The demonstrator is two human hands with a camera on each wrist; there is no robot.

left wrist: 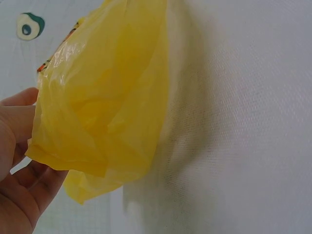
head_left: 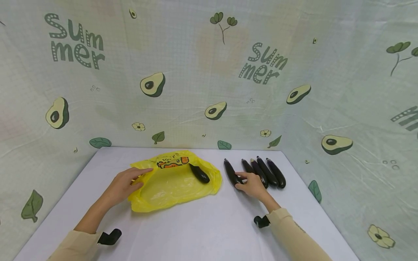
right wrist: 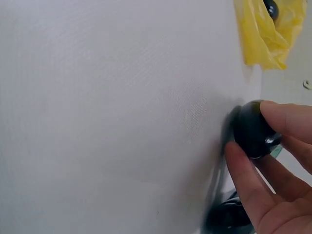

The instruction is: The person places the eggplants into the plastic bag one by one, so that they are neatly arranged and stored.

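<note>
A yellow plastic bag (head_left: 176, 190) lies with its mouth spread towards me, and one dark eggplant (head_left: 200, 175) rests inside at its right end. My left hand (head_left: 121, 185) holds the bag's left edge, with the fingers partly behind the yellow film (left wrist: 102, 102) in the left wrist view. To the right of the bag, my right hand (head_left: 253, 185) grips another eggplant (head_left: 230, 170) by its thick end. The right wrist view shows thumb and fingers on either side of that glossy rounded end (right wrist: 252, 129), low over the white surface.
Several more eggplants (head_left: 275, 172) lie side by side just right of my right hand. The white table (head_left: 196, 232) ends at a printed cloth backdrop (head_left: 183, 119) behind and at the sides. A black device (head_left: 110, 237) sits at my left wrist, and a similar one (head_left: 261, 221) at my right.
</note>
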